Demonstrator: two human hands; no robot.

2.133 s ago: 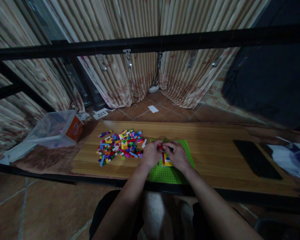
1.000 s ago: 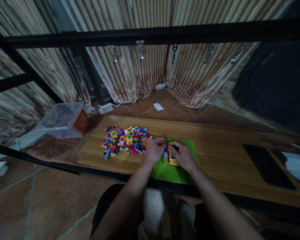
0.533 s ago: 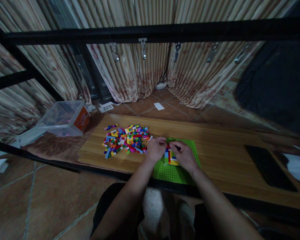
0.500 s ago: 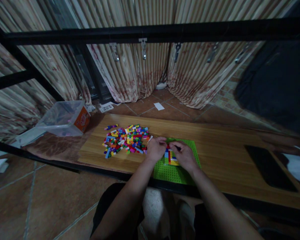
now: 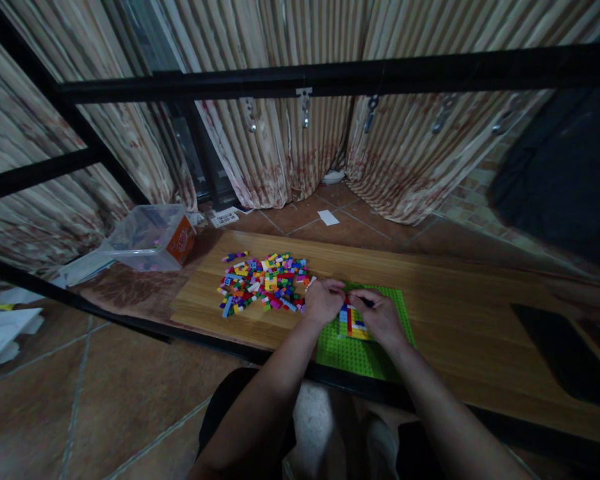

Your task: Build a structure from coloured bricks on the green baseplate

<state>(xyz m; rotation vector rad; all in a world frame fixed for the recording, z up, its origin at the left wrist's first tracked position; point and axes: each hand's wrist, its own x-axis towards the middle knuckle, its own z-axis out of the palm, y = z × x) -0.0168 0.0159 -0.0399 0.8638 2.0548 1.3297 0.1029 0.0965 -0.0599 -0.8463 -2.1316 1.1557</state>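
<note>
A green studded baseplate (image 5: 355,360) lies near the front edge of the wooden table. Red, blue, yellow and white toy bricks (image 5: 351,323) are joined in a small patch on it. My left hand (image 5: 325,301) is at the patch's far left corner, fingers bent together; what they grip is hidden. Close beside it, my right hand (image 5: 381,315) pinches what looks like a small dark toy brick over the patch's far side. Both hands' fingertips nearly meet and cover part of the bricks. A heap of loose coloured bricks (image 5: 265,283) spreads to the left of my left hand.
A clear plastic box (image 5: 145,243) with an orange label stands beyond the table's left end. On the right of the wooden table (image 5: 455,320) lies a flat black object (image 5: 565,353). A black metal bar (image 5: 290,83) with hanging hooks crosses in front of the curtains.
The whole view has shifted, so everything sits further right in the picture. Both hands stay at the same spot on the baseplate, with only slight finger movement.
</note>
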